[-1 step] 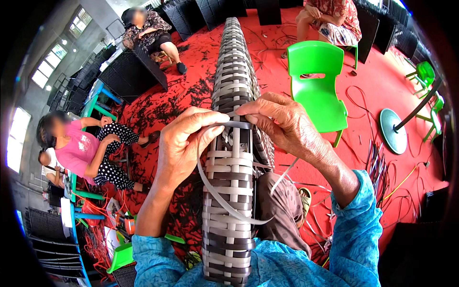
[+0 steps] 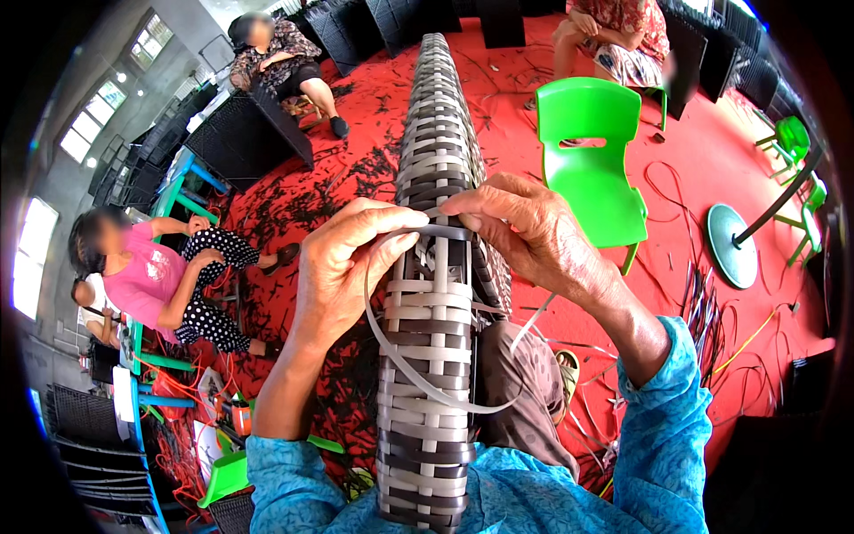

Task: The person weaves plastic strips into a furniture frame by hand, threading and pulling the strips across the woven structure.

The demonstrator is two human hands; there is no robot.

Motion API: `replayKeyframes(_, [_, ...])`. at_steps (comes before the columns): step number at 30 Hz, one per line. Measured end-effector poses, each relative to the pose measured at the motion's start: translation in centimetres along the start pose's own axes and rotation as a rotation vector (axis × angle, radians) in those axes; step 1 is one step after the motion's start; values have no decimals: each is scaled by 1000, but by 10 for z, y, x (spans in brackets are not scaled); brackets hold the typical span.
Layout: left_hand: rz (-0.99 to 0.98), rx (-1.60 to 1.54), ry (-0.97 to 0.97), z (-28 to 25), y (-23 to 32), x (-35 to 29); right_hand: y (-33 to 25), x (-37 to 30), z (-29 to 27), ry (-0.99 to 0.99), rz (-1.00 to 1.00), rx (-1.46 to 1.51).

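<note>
a flat grey strip [image 2: 429, 392] loops across the woven frame [image 2: 425, 311]; above the frame, the left hand [image 2: 334, 258] pinches the strip, the right hand's [image 2: 534, 227] fingertips nearly meet, grip unclear; farther, right of the frame, a green plastic chair [image 2: 587, 169].

The left hand [image 2: 342, 258] is at the left edge of the woven frame [image 2: 433, 313], the right hand [image 2: 538, 233] at its right, fingertips near each other over its top. A strip [image 2: 436, 397] loops across the frame's nearer part. Right of the frame, a chair [image 2: 583, 165] stands on the floor [image 2: 694, 169], a pole's base [image 2: 732, 246] farther right. Left of the frame lie scraps [image 2: 363, 187]; well beyond them sits a person [image 2: 147, 276].
</note>
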State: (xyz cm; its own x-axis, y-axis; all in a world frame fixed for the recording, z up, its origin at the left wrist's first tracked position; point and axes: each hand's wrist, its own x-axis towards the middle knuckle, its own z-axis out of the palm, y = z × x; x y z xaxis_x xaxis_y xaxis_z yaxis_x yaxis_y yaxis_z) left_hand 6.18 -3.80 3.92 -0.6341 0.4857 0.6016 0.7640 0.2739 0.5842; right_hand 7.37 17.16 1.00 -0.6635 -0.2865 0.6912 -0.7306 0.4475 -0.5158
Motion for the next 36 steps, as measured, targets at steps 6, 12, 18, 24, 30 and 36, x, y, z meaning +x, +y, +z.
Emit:
replayKeyframes(6, [-34,13,-22,1,0,0,-12,0,-13,-64,-100,-232])
replayKeyframes(12, [-53,-77,-26,4,-9,0,-20,-8,-12,-117,-104,-345])
replayKeyframes(18, [-51,-65,-32,-2,-11,1,-45,-13,-10,100,-117,-488])
replayKeyframes(24, [-54,-123,-49,6,-9,8,-30,-69,21,78,834,945])
replayKeyframes(30, [-91,-127,-61,3,-4,4,-35,-44,-9,256,184,-70])
replayKeyframes(36, [-105,-101,-92,6,-2,2,-6,-31,-4,37,-59,-251])
